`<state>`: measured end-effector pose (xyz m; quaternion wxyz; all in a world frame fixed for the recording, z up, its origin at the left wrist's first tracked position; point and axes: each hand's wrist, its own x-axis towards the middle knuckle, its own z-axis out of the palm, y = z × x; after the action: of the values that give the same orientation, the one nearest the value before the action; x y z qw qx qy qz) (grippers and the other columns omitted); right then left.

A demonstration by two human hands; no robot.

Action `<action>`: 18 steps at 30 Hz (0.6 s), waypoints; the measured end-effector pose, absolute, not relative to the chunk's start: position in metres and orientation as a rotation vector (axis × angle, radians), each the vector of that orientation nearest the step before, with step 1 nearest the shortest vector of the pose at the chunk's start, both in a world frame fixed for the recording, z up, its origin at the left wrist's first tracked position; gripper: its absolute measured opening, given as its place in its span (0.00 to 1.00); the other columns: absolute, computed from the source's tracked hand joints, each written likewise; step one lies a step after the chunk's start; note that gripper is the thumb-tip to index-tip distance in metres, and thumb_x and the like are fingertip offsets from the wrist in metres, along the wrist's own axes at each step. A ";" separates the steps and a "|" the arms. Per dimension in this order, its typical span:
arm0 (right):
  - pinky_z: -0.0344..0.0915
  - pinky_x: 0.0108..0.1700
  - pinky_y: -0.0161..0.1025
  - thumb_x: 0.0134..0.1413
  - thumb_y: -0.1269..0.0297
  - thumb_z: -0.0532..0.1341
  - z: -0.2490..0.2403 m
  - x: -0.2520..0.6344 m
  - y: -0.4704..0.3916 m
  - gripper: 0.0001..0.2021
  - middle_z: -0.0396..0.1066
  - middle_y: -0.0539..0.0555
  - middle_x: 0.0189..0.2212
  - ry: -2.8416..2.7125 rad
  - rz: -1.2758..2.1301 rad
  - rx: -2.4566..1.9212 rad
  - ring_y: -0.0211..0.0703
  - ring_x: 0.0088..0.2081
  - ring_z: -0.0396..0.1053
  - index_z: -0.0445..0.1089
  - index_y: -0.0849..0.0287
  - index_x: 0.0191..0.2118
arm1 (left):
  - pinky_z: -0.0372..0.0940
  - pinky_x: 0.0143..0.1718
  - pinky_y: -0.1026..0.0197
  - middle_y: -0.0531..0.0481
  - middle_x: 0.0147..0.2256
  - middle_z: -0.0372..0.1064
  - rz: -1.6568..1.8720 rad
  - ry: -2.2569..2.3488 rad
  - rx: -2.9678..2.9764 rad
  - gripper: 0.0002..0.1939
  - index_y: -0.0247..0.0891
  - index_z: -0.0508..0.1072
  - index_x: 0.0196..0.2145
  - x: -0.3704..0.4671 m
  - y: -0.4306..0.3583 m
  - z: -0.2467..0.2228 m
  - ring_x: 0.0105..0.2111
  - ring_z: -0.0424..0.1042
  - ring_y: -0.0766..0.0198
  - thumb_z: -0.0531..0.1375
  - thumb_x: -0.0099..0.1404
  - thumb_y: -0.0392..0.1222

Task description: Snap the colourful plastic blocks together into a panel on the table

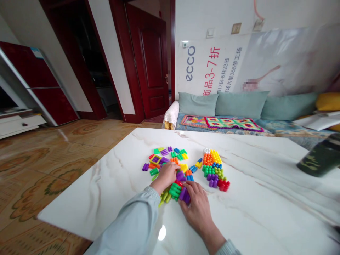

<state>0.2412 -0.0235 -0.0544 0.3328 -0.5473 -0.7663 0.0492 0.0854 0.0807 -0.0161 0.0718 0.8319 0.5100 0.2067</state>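
Colourful plastic building blocks with rounded pegs lie in a loose pile on a white marbled table (117,184). My left hand (168,173) reaches into the pile with curled fingers, beside a yellow block (183,167) and a purple block (181,176). What its fingertips hold, if anything, is hidden. My right hand (197,204) is closed, thumb and fingers around another purple block (184,195) at the near edge of the pile. Touching that block on its left is a green block (175,191). Lime blocks (166,197) lie partly under my left wrist.
Right of the pile, several blocks are grouped by colour, among them orange (207,159), yellow (215,156) and red (224,185) ones. A dark green bottle (320,157) stands at the table's right. Behind the table is a sofa with teal cushions (240,104).
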 end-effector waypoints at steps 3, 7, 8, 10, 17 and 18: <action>0.61 0.52 0.49 0.49 0.67 0.61 -0.053 0.241 -0.023 0.19 0.69 0.58 0.52 -1.984 0.141 -1.418 0.54 0.53 0.63 0.67 0.55 0.50 | 0.68 0.42 0.55 0.45 0.32 0.76 0.498 1.513 2.527 0.08 0.38 0.79 0.28 0.087 0.094 -0.015 0.38 0.75 0.52 0.62 0.51 0.29; 0.61 0.50 0.50 0.48 0.68 0.62 -0.050 0.241 -0.024 0.19 0.70 0.58 0.50 -1.965 0.142 -1.394 0.54 0.51 0.65 0.68 0.56 0.49 | 0.67 0.42 0.56 0.44 0.32 0.75 0.441 1.499 2.521 0.07 0.38 0.77 0.27 0.089 0.102 -0.012 0.39 0.74 0.51 0.63 0.49 0.29; 0.62 0.49 0.50 0.48 0.68 0.63 -0.050 0.240 -0.024 0.19 0.70 0.58 0.50 -1.964 0.141 -1.392 0.54 0.50 0.65 0.68 0.56 0.49 | 0.66 0.43 0.56 0.44 0.32 0.74 0.451 1.500 2.511 0.08 0.38 0.77 0.27 0.089 0.103 -0.011 0.39 0.74 0.52 0.62 0.49 0.28; 0.62 0.49 0.50 0.49 0.66 0.64 -0.050 0.240 -0.024 0.19 0.70 0.59 0.50 -1.962 0.135 -1.390 0.55 0.50 0.65 0.68 0.56 0.49 | 0.65 0.46 0.56 0.45 0.34 0.74 0.507 1.515 2.478 0.10 0.38 0.77 0.29 0.088 0.101 -0.011 0.42 0.73 0.53 0.61 0.49 0.26; 0.63 0.51 0.50 0.58 0.52 0.61 -0.055 0.243 -0.022 0.20 0.69 0.59 0.51 -1.919 0.169 -1.334 0.54 0.52 0.65 0.66 0.54 0.53 | 0.62 0.51 0.50 0.39 0.41 0.74 0.934 1.695 2.147 0.10 0.34 0.74 0.40 0.080 0.074 -0.015 0.46 0.71 0.51 0.56 0.65 0.39; 0.63 0.51 0.50 0.59 0.52 0.60 -0.055 0.244 -0.022 0.19 0.69 0.59 0.51 -1.911 0.174 -1.330 0.54 0.51 0.66 0.66 0.54 0.53 | 0.65 0.47 0.52 0.41 0.37 0.74 0.971 1.695 2.085 0.12 0.34 0.74 0.38 0.080 0.067 -0.017 0.42 0.73 0.53 0.53 0.67 0.42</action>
<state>0.2437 -0.0223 -0.0546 0.3926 -0.5240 -0.7527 0.0684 0.0797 0.0672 -0.0173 0.1419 0.7224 0.5872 0.3366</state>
